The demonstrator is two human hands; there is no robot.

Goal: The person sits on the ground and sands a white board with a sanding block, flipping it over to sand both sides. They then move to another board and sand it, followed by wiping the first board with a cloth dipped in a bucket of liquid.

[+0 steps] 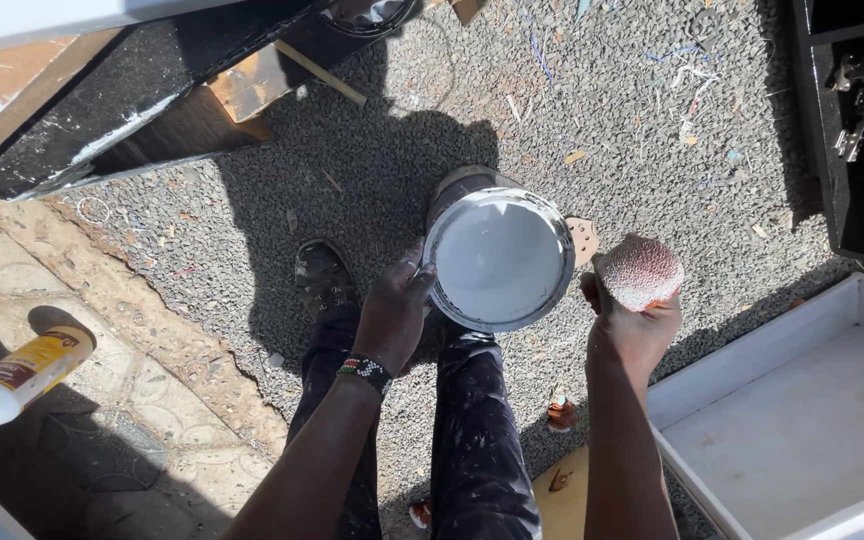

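My left hand point(393, 312) grips the rim of a round metal can point(499, 258) filled with white paint, held above my legs. My right hand point(628, 322) holds a round reddish sanding disc point(641, 272) just right of the can, close to its rim but apart from it. A beaded wristband point(365, 370) sits on my left wrist. My paint-spattered dark trousers and one shoe point(323, 274) show below the can.
Grey gravel ground point(612, 110) with scraps lies all around. A white-painted drawer box point(802, 420) sits at lower right, black furniture point(857, 120) at right and a black panel point(142, 90) upper left. A yellow-and-white tube point(14, 378) lies at left on paving.
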